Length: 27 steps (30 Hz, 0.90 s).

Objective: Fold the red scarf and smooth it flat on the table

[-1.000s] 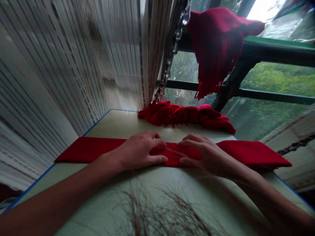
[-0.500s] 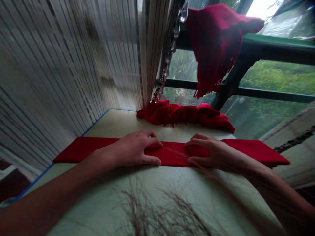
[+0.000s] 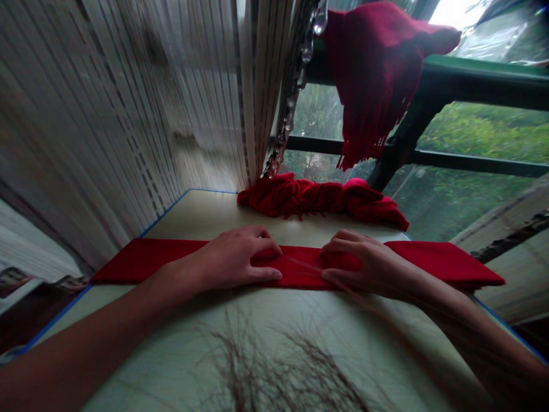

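A red scarf (image 3: 300,266), folded into a long flat strip, lies across the table from left to right. My left hand (image 3: 240,257) rests on it left of the middle, thumb along the near edge and the curved fingers towards the far edge. Mirroring it, my right hand (image 3: 358,260) touches the scarf right of the middle, its thumb and fingers also apart. A short stretch of flat red cloth shows between the hands. Neither hand visibly pinches the fabric, though the undersides of the fingers are hidden.
Behind the strip, a crumpled red fringed cloth (image 3: 321,197) lies at the table's (image 3: 206,214) far edge. Another fringed red cloth (image 3: 377,74) hangs over the green window bar. A striped string curtain (image 3: 128,86) drapes along the left side. Strands of hair blur the foreground.
My right thumb has shifted slightly left along the scarf. The curtain's lower left part has swung, showing its hem. The scarf and both hands are otherwise nearly still.
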Each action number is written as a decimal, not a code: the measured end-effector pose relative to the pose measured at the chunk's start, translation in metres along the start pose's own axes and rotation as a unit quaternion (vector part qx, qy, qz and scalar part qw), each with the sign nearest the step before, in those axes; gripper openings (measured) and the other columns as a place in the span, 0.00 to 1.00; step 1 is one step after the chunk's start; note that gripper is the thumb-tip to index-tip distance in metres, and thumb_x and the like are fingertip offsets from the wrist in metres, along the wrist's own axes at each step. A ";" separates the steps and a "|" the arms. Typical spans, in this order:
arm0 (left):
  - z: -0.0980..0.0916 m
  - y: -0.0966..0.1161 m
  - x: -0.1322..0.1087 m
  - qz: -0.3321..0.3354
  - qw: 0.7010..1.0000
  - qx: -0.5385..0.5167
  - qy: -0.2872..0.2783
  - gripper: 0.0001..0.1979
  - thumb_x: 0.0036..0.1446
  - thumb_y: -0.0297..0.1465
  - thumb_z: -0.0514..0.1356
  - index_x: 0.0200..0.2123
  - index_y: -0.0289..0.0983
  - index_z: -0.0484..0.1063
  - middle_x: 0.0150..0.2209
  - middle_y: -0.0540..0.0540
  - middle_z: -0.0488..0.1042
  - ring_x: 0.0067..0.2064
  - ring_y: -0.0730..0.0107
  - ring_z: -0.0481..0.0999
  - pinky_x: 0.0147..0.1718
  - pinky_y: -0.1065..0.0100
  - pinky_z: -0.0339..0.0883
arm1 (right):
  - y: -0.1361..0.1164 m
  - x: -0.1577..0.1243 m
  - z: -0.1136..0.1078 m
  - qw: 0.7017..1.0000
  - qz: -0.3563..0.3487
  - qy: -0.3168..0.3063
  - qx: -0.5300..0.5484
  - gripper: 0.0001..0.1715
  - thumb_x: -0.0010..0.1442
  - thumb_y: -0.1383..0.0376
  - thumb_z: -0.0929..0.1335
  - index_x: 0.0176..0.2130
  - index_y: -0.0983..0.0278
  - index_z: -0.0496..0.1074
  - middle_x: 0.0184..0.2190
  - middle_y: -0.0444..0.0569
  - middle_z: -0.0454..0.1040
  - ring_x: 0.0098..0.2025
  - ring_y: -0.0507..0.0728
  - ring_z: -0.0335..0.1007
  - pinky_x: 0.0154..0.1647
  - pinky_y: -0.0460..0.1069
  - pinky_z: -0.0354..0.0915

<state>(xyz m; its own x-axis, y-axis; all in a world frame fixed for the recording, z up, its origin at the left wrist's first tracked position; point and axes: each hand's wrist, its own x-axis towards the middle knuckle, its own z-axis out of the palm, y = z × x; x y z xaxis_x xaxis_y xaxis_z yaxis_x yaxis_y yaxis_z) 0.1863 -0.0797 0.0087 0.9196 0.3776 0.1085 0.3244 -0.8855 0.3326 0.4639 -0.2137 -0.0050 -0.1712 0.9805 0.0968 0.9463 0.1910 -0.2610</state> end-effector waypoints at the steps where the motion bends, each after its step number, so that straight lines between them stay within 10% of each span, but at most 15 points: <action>1: 0.000 0.001 0.000 0.004 1.000 0.003 0.008 0.19 0.63 0.47 0.65 0.51 0.43 0.78 0.52 0.46 0.74 0.49 0.60 0.76 0.48 0.63 0.66 | -0.001 0.000 0.001 1.000 -0.002 0.007 0.003 0.23 0.64 0.45 0.70 0.48 0.59 0.76 0.47 0.54 0.74 0.46 0.63 0.71 0.50 0.60 0.67; 27: 0.004 0.003 0.002 0.001 1.000 -0.015 -0.001 0.21 0.62 0.48 0.65 0.54 0.46 0.78 0.52 0.47 0.73 0.48 0.62 0.77 0.47 0.65 0.67 | -0.011 0.001 0.002 1.000 -0.003 -0.005 0.023 0.26 0.63 0.45 0.70 0.53 0.55 0.76 0.50 0.54 0.73 0.50 0.65 0.72 0.53 0.62 0.69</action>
<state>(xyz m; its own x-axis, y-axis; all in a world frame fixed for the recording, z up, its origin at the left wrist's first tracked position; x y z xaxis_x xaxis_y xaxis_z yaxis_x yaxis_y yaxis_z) 0.1895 -0.0830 0.0065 0.9203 0.3760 0.1081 0.3163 -0.8777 0.3601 0.4526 -0.2149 -0.0034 -0.1795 0.9797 0.0888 0.9314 0.1983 -0.3052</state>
